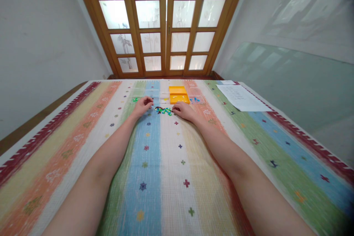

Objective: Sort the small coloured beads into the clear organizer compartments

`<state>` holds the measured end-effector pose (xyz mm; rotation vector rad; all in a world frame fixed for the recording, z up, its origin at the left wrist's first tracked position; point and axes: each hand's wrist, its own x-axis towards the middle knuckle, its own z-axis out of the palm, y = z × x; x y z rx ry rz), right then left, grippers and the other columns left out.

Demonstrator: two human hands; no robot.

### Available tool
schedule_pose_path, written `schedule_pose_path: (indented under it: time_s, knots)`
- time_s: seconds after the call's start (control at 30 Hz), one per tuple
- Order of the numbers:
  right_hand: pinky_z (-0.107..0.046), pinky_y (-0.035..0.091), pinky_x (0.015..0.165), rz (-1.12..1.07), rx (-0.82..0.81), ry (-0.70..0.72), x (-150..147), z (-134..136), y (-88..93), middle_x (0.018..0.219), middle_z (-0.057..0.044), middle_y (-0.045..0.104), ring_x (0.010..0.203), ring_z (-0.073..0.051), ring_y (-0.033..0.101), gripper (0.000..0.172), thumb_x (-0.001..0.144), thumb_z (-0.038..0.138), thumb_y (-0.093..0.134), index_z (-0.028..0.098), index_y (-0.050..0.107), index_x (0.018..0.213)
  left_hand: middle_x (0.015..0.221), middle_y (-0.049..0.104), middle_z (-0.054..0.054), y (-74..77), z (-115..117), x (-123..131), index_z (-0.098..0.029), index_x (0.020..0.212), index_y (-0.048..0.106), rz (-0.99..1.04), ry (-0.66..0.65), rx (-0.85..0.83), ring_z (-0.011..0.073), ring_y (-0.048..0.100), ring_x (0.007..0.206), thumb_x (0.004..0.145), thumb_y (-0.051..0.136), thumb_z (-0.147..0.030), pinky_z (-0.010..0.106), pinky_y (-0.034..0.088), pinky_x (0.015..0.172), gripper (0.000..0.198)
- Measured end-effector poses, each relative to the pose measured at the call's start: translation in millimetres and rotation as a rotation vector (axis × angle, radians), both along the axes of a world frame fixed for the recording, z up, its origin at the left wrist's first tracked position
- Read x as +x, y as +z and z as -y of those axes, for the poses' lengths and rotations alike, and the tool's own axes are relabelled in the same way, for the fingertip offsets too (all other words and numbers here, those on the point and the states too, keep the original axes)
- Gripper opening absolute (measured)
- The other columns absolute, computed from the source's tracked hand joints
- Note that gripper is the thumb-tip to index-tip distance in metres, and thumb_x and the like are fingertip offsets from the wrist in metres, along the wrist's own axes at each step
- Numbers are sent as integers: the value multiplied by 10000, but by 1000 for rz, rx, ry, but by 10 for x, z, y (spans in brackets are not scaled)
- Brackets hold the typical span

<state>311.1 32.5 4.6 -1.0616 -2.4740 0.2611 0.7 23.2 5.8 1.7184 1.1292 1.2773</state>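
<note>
A small pile of tiny green, blue and dark red pieces (163,111) lies on the striped tablecloth between my hands. At the left of the pile is my left hand (143,106), its fingers curled and thumb and fingertips drawn together. My right hand (183,111) rests at the pile's right edge with bent, closed fingers. Whatever either hand pinches is too small to make out. Just behind the hands stands an open yellow box (179,90). Clear plastic boxes flank it: green pieces (135,100) sit at the left, blue pieces (195,100) at the right, and yellow bits (166,99) nearer the middle.
Printed paper sheets (240,97) lie at the table's far right. The patterned tablecloth (171,177) covers the table. Beyond its back edge are wooden doors with glass panes (166,25). A glass panel (287,84) leans along the right wall.
</note>
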Motion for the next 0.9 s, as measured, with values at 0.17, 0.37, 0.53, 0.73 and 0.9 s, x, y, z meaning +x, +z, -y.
schedule_pose_path:
  time_s: [0.17,0.37,0.53,0.73,0.9]
  knots:
    - [-287,407,800,6,-4,-5,-3,7,-1,981,-80,716,928,-211,612,158,991,279,634,197,766,966,850,710,27,-84,-103,-112,-182,979,682,105,192,17,129,597,640,816,696,-301,261,509,622,202]
    - [-286,414,821,-16,15,2,-15,20,-16,995,-79,715,947,-206,614,176,1008,280,609,197,755,956,812,687,16,-193,-263,-233,-173,996,718,160,348,-35,123,559,599,808,688,-350,253,465,591,260]
    - [-290,421,823,-26,7,-18,-25,26,-28,995,-79,712,946,-208,614,177,1006,289,610,197,751,953,958,751,62,-152,-271,-209,-154,1160,732,143,370,-138,119,581,647,824,646,-326,250,487,636,387]
    - [-299,422,828,-8,4,-38,-35,27,-24,980,-76,707,937,-211,610,172,997,294,613,201,754,966,1089,759,86,-98,-203,-127,-151,1279,694,32,284,-156,105,595,664,878,557,-304,241,502,663,451]
    - [-300,415,829,4,5,-28,-39,34,-7,992,-84,712,945,-215,608,164,995,278,616,196,755,965,991,766,65,-108,-162,-124,-169,1176,747,-89,288,-95,155,629,691,873,549,-274,300,535,730,377]
